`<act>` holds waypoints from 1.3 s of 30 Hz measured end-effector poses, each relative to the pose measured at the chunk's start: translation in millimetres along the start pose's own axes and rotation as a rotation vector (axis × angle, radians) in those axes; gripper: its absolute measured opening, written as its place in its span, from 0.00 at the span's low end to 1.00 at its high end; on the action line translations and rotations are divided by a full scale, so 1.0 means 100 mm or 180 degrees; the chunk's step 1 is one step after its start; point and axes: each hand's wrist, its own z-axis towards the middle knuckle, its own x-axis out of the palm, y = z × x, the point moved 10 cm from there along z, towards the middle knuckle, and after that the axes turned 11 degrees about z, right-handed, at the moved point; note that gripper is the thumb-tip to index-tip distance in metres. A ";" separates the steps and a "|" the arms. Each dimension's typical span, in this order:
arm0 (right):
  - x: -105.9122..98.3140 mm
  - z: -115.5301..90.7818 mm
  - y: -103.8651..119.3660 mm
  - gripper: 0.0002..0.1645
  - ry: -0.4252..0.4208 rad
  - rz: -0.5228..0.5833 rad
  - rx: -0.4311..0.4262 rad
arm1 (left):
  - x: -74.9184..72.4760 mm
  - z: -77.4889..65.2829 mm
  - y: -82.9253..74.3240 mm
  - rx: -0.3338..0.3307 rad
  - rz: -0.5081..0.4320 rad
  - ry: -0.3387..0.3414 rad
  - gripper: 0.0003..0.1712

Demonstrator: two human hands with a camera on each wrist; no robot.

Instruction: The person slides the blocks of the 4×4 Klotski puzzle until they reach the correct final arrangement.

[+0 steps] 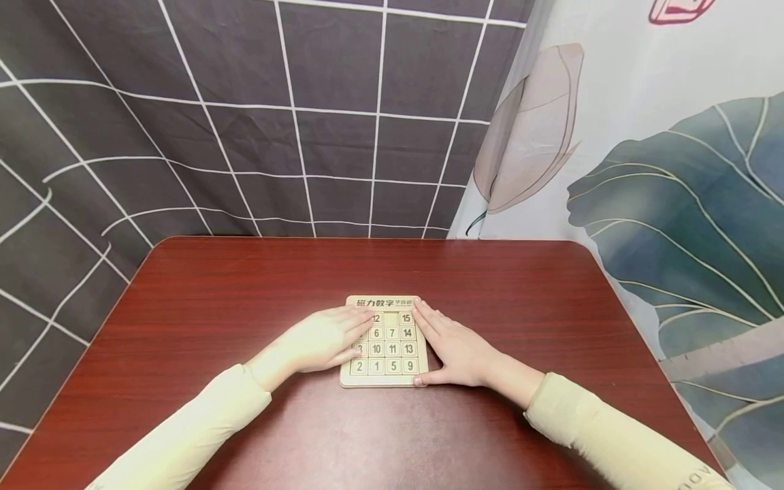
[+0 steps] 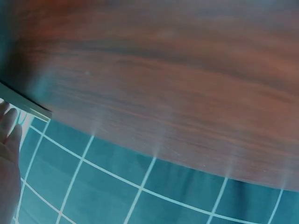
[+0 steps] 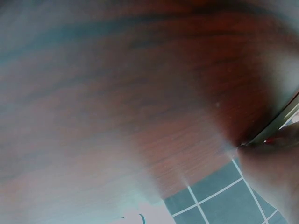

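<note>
A pale number sliding puzzle lies flat on the table in the head view, with dark lettering along its top rim. Between tiles 12 and 15 of the top row is a vacant slot. My left hand rests over the left side, its fingers extended across and hiding some left-column tiles. Along the right rim lie the straight fingers of my right hand, thumb spread to the lower right corner. Each wrist view catches only a puzzle edge and part of a hand.
The reddish-brown wooden table has rounded far corners. Behind it hangs a dark cloth with a white grid. A white curtain with large leaf prints hangs at the right.
</note>
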 end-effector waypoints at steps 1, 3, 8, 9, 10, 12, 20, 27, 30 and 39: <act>0.00 0.00 0.00 0.73 -0.0001 -0.0003 -0.0003 | -0.01 -0.01 0.00 -0.0008 -0.0007 -0.0008 0.35; 0.00 0.00 0.00 0.73 0.0003 -0.0005 -0.0002 | -0.02 -0.03 0.01 -0.0022 -0.0019 -0.0018 0.35; 0.00 0.00 0.01 0.73 0.0018 0.0018 0.0011 | -0.04 0.00 0.01 -0.0067 -0.0038 -0.0004 0.35; 0.00 0.00 0.01 0.73 0.0020 0.0020 0.0010 | -0.04 0.01 0.01 -0.0075 -0.0045 0.0003 0.35; 0.00 0.00 0.01 0.73 0.0019 0.0028 0.0012 | -0.05 0.04 0.01 -0.0079 -0.0061 0.0008 0.35; 0.00 0.00 0.00 0.73 0.0020 0.0027 0.0015 | -0.05 0.10 -0.01 -0.0074 -0.0082 0.0022 0.35; 0.01 0.00 -0.01 0.73 0.0017 0.0026 0.0004 | 0.01 0.37 -0.13 0.0025 -0.0068 0.0207 0.36; 0.01 -0.01 -0.01 0.73 0.0022 -0.0002 -0.0009 | 0.10 0.48 -0.20 0.0058 -0.0042 0.0396 0.38; 0.01 -0.01 -0.01 0.73 0.0021 -0.0002 -0.0003 | 0.13 0.48 -0.20 0.0052 0.0006 0.0416 0.38; -0.02 -0.01 0.01 0.73 0.0012 0.0013 0.0001 | 0.12 0.34 -0.14 0.0018 0.0068 0.0289 0.38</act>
